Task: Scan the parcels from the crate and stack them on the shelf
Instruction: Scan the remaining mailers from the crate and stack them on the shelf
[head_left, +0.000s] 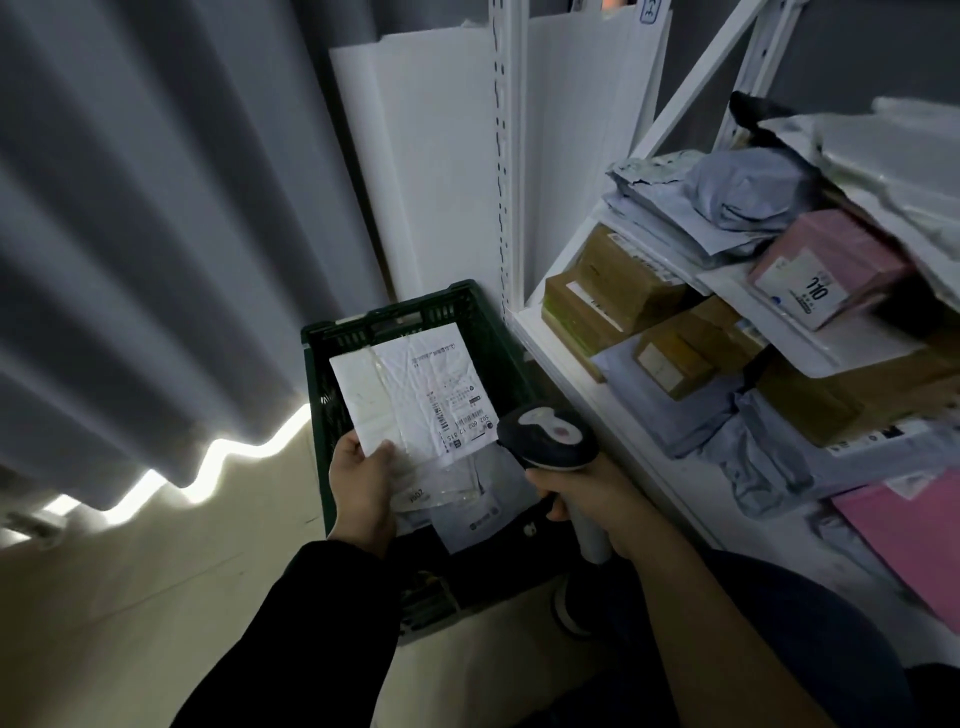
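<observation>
My left hand (362, 483) grips the lower corner of a flat white parcel (410, 389) with a barcode label, holding it above the dark green crate (395, 317). My right hand (587, 499) grips the handle of a barcode scanner (548, 434), whose head sits just right of the parcel's label. More flat parcels (467, 512) lie in the crate under the held one. The white shelf (566, 358) on the right carries brown boxes (613, 291), grey mailer bags (748, 192) and a pink parcel (826, 265).
A grey curtain (156, 234) hangs on the left with light under its hem. White boards (431, 171) lean behind the crate. A white shelf upright (506, 156) stands beside the crate. Another pink mailer (904, 540) lies low on the right.
</observation>
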